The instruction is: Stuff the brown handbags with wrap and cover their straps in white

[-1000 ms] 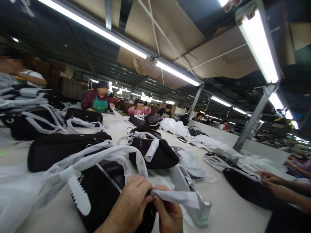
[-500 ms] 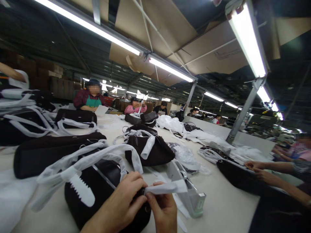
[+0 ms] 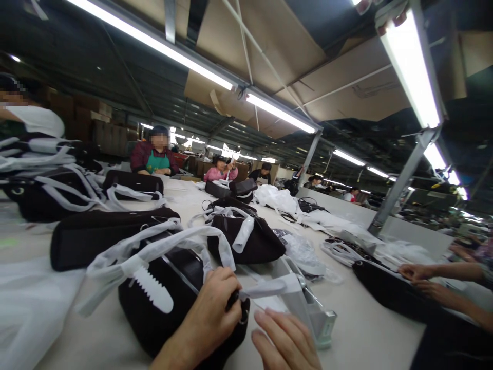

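A dark handbag (image 3: 165,308) with handles wrapped in white tissue lies on the table in front of me. My left hand (image 3: 210,321) rests on its right end, fingers pinched on a strip of white paper (image 3: 265,288) at a metal ring. That strip stretches right toward a grey tape dispenser (image 3: 308,308). My right hand (image 3: 283,344) hovers just below the strip with fingers spread, holding nothing.
More dark bags with wrapped handles, such as a dark bag (image 3: 246,239) behind and a long bag (image 3: 103,236) at left, crowd the pale table (image 3: 362,329). A co-worker's hands (image 3: 419,277) rest on a black bag at right. Other people sit along the far side.
My right hand has let go of the paper strip and dropped below it with fingers spread. My left hand keeps its pinch on the strip at the bag.
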The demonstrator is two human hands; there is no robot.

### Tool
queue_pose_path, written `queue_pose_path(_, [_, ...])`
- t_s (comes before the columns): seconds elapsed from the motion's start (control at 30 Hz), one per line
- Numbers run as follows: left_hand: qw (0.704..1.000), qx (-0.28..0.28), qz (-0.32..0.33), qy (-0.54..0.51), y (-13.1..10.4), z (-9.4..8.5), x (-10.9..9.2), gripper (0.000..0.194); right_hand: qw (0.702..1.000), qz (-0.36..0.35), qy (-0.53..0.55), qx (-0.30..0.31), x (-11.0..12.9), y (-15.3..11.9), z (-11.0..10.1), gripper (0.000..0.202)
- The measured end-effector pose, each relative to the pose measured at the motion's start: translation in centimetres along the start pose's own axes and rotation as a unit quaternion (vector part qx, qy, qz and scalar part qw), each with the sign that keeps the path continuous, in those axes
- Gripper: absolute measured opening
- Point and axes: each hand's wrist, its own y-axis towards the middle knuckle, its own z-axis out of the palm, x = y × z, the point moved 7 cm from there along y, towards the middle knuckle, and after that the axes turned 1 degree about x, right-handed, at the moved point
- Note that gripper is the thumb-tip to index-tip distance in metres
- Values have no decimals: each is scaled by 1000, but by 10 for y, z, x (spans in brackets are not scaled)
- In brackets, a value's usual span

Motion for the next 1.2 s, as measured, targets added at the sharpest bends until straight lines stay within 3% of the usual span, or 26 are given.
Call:
queue_pose_path(0.07, [1000,-2,7,-4,0,-1,0,15,989,-109,-76,70,0,20,1,30])
queue_pose_path(0.23, [1000,-2,10,-6,-1,0,3,15,957,-211,-70,185,-10,42,21,32])
queue_pose_path(0.57, [1000,-2,-10,-19,1,-6,8,17,941,-278,13,191,-8,60,27,24])
queue_pose_path(0.77, [999,-15,-2,-36,-1,-6,9,12,947,-266,-4,179,-8,61,30,25])
queue_pose_path(0.87, [998,-25,11,-51,-2,-8,7,21,953,-250,3,170,-10,60,30,23])
queue_pose_path(1.03, [998,-27,-4,-54,-1,-10,4,17,959,-187,59,206,-19,58,32,19])
queue_pose_path(1.2, [997,-29,-10,-65,0,-8,7,14,952,-192,49,233,-16,56,36,23])
